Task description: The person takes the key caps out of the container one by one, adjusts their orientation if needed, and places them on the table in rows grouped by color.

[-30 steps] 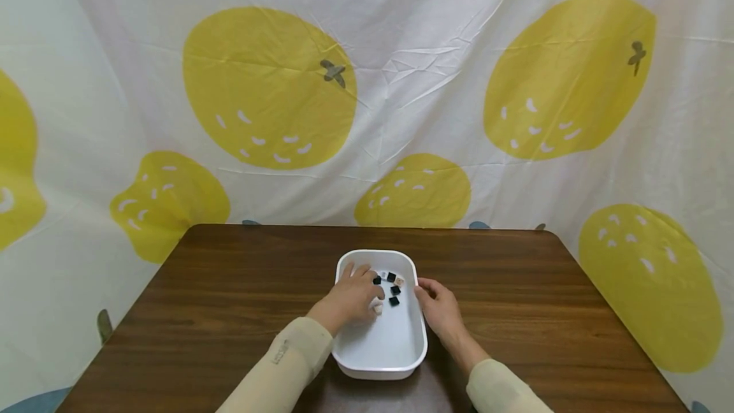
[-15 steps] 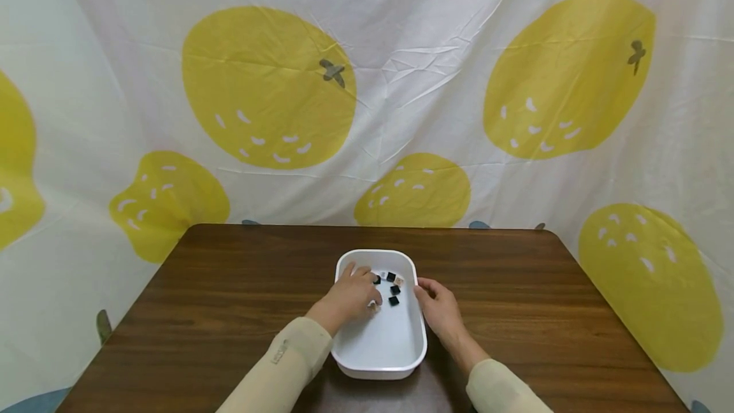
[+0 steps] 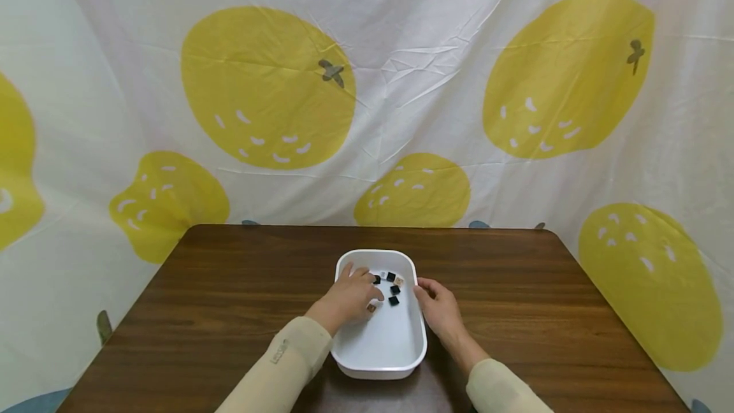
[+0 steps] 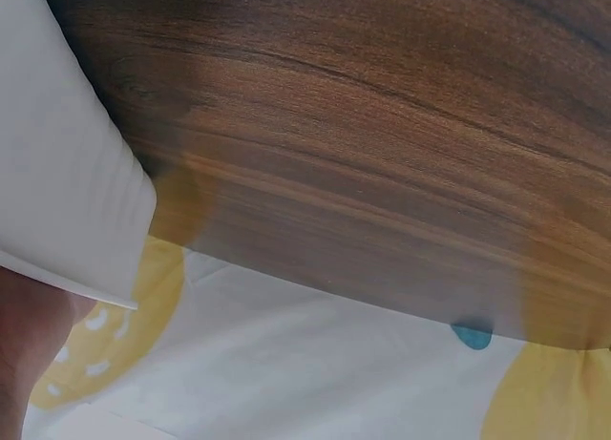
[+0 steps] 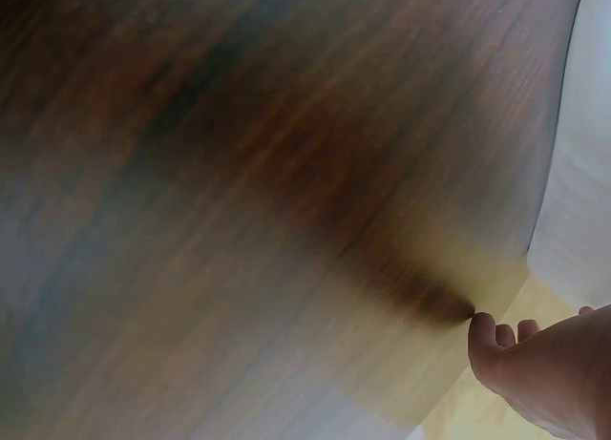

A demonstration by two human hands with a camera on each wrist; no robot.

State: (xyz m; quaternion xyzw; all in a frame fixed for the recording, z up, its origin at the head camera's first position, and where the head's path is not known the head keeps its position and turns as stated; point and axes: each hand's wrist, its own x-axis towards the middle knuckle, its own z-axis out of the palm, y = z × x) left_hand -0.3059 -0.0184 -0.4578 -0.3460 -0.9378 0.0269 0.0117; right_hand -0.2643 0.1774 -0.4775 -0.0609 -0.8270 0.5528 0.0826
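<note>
In the head view a white plastic tub (image 3: 381,343) stands on the brown table. My left hand (image 3: 346,295) reaches inside, its fingers bent downward. Between its index finger and thumb it holds a small tan-and-white block (image 3: 371,308) low in the tub; the thumb is mostly hidden. Several little black squares, one of them a black square (image 3: 394,301), lie right of those fingers, with a tan piece (image 3: 399,281) among them. My right hand (image 3: 440,308) grips the right rim, thumb at the edge. In the right wrist view its bent fingers (image 5: 504,335) show by the tub wall (image 5: 582,192).
The wooden table (image 3: 258,273) extends to both sides of the tub, its far edge against a white curtain (image 3: 424,30) printed with yellow lemons. The tub's outer wall (image 4: 67,154) fills the left side of the left wrist view.
The small block at my left fingers has turned, now showing a tan-brown face instead of a mostly white one. My right hand and the tub have stayed in place.
</note>
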